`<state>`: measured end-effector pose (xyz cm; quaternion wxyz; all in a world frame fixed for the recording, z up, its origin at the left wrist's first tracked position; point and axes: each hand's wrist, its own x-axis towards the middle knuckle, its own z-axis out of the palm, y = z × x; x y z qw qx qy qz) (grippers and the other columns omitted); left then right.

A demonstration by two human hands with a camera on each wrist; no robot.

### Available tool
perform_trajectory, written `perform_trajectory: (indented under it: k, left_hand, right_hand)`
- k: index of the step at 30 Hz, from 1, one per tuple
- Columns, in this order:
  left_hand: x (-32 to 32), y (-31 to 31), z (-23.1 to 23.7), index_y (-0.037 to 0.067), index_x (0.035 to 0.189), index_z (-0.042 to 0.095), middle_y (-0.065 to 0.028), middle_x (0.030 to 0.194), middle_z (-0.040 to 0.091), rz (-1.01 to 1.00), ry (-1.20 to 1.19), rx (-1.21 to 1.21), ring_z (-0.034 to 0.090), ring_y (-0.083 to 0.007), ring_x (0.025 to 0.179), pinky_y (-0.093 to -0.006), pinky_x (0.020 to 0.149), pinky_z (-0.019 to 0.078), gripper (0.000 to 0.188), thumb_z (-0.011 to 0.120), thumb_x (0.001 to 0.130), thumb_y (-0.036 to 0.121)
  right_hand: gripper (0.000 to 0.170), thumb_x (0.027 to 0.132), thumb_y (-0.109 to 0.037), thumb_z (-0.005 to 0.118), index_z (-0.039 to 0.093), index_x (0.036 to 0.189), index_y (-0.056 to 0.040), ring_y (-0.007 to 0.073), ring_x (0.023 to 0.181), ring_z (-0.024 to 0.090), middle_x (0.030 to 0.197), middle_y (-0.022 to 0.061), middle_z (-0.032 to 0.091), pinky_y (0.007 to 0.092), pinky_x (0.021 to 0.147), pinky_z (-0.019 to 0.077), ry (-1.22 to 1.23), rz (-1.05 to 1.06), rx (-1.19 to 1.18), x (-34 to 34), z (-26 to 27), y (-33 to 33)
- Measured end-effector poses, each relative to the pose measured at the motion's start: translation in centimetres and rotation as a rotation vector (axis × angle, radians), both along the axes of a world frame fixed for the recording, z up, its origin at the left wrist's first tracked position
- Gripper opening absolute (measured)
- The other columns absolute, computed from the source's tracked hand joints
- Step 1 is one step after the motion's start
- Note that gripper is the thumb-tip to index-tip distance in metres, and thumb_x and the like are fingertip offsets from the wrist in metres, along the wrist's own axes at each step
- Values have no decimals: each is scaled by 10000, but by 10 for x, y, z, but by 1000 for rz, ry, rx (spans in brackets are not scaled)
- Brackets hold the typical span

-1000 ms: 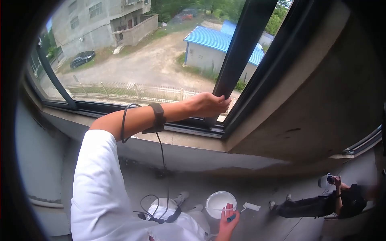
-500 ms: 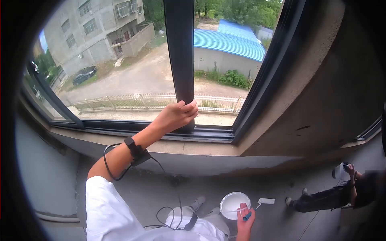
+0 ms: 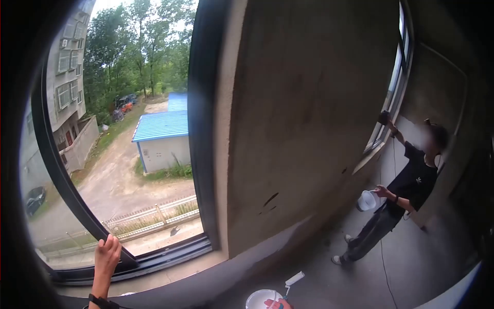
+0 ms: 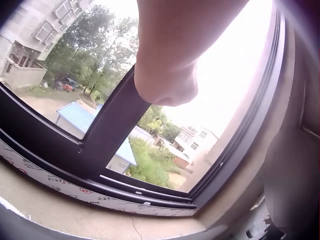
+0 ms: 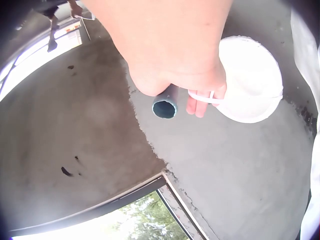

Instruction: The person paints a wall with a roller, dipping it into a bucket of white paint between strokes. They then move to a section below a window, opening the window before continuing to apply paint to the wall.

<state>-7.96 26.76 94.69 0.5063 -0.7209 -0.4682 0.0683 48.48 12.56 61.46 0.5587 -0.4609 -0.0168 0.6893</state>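
Note:
At lower left in the head view, my left hand (image 3: 107, 255) grips the upright edge of the dark sliding window sash (image 3: 67, 193). The left wrist view shows this hand (image 4: 167, 75) from behind against the sash (image 4: 111, 122), its fingertips hidden. My right hand (image 3: 279, 304), low in the head view, carries a white bucket (image 3: 257, 298) and a paint roller (image 3: 295, 278). From the right wrist, the hand (image 5: 175, 57) has the white bucket's (image 5: 252, 80) thin handle across its fingers and the roller's dark teal grip (image 5: 165, 108) beneath the palm.
A rough wall (image 3: 303, 103) stands right of the window opening, above a bare sill (image 3: 177, 270). Farther right, another person (image 3: 406, 180) holds a small white bucket (image 3: 366, 200) and reaches toward a second window (image 3: 396, 87). A cable (image 3: 385, 273) lies on the floor.
My left hand has moved the sash leftward from beside the right frame, widening the opening. The head view has turned right, showing more wall and the other person, whose arm is now raised.

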Motion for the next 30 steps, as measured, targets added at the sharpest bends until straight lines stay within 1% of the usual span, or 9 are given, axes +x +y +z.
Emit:
perform_trajectory:
  k: [5, 12, 16, 18, 20, 22, 24, 28, 30]
  left_hand:
    - [-32, 5, -10, 110, 916, 655, -34, 955, 585, 122, -3, 1, 514, -173, 1102, -361, 980, 279, 162, 595, 766, 118]
    - [-9, -1, 4, 71, 890, 631, -63, 958, 578, 139, 4, 83, 512, -218, 1086, -399, 1047, 260, 145, 608, 747, 80]
    - [104, -28, 23, 68, 870, 578, -84, 892, 525, -49, -749, -143, 512, -242, 993, -410, 993, 285, 96, 565, 775, 58]
    - [171, -46, 26, 63, 786, 552, -96, 778, 522, -278, -962, -272, 503, -287, 774, -396, 757, 363, 128, 645, 716, 9]
    - [218, -59, -20, 68, 766, 552, -94, 771, 563, -370, -1249, -547, 526, -286, 709, -376, 667, 368, 110, 642, 730, 16]
    - [267, -78, -45, 14, 1003, 633, -149, 793, 654, -237, -1430, -930, 624, -301, 724, -408, 641, 468, 264, 549, 925, 251]
    - [315, -91, -102, 16, 1062, 624, -210, 980, 652, -235, -1622, -1219, 620, -386, 936, -436, 806, 487, 298, 547, 930, 272]
    - [395, -112, -210, 32, 1280, 528, -231, 1148, 617, -59, -1657, -1403, 580, -387, 1086, -416, 908, 461, 443, 496, 968, 344]
    - [425, -118, -235, 19, 1109, 632, -142, 1004, 680, 48, -1995, -1365, 633, -259, 986, -352, 895, 445, 362, 494, 963, 321]
  right_hand:
    - [359, 964, -229, 505, 527, 1181, 56, 307, 938, 671, 1037, 180, 666, 394, 781, 579, 116, -118, 38, -30, 86, 1]
    - [315, 934, -129, 545, 514, 1211, 19, 276, 986, 633, 1084, 152, 639, 365, 839, 538, 162, -167, 98, -20, 76, -6]
    - [324, 927, -110, 551, 506, 1226, 6, 269, 1003, 620, 1102, 142, 630, 361, 862, 523, 0, -89, 138, -20, 98, -10]
    - [330, 924, -101, 554, 502, 1233, 0, 266, 1011, 614, 1111, 137, 626, 359, 873, 515, -159, -29, 186, -21, 109, -14]
    - [337, 920, -91, 557, 497, 1240, -6, 262, 1020, 607, 1120, 133, 622, 357, 884, 507, -393, 30, 276, -26, 113, -20]
    - [370, 909, -71, 565, 477, 1265, -20, 256, 1054, 584, 1152, 129, 604, 355, 918, 479, -619, 66, 346, -25, 99, -25]
    - [437, 892, -39, 578, 441, 1307, -41, 248, 1114, 545, 1208, 126, 573, 351, 976, 432, -858, 105, 388, -20, 78, -28]
    - [461, 878, -125, 585, 439, 1304, -26, 270, 1164, 530, 1241, 165, 544, 348, 1007, 415, -454, 183, 176, 7, 86, -13]
    - [400, 874, -274, 566, 547, 1150, 14, 261, 1123, 586, 1125, 146, 622, 351, 993, 434, -94, 60, 113, 12, 68, -2]
